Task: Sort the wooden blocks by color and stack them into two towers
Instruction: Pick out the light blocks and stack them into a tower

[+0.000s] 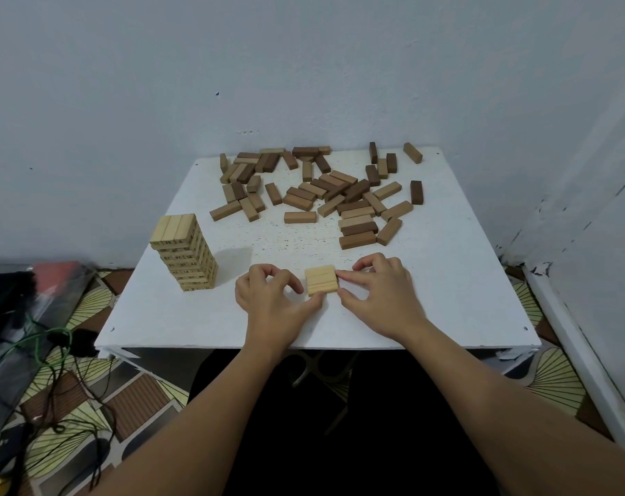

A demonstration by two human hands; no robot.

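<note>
From the head camera I look down on a white table point(429, 281) pushed into a pale corner. At about nine o'clock on the tabletop stands a pale numbered tower point(184, 253), many layers high, upright and square. Across the far half, from eleven to two o'clock, lies a loose scatter of darker brown blocks point(325, 193), mixed tan and deep brown, some overlapping, none stacked.

At six o'clock, near my edge, a flat layer of pale blocks point(321, 279) lies side by side on the table, well apart from the tower. My left hand point(273, 291) sits at its nine o'clock side, fingers curled, thumb tip touching the layer's near left corner. My right hand point(379, 291) sits at its three o'clock side, index finger stretched against the right edge, thumb near the lower right corner, other fingers curled under. Together they pinch the layer from both sides.

On the patterned floor point(139, 399) at eight o'clock run dark cables point(58, 356).
</note>
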